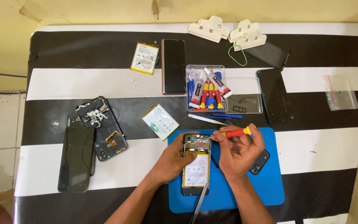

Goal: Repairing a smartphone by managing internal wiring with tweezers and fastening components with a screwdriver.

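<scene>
low in the frame, an opened black phone with a white battery (196,166) is steadied by the left hand (175,159); a red-and-yellow screwdriver (233,133) is grasped in the right hand's (239,153) grip, its tip at the phone's top.

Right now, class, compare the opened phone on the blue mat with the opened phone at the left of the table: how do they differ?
The phone on the blue mat has its battery in place; the left phone shows a bare cavity. The mat phone lies straight and is steadied by the left hand; the left phone lies tilted, untouched. The right hand brings a screwdriver to the mat phone only. Both lack back covers.
</scene>
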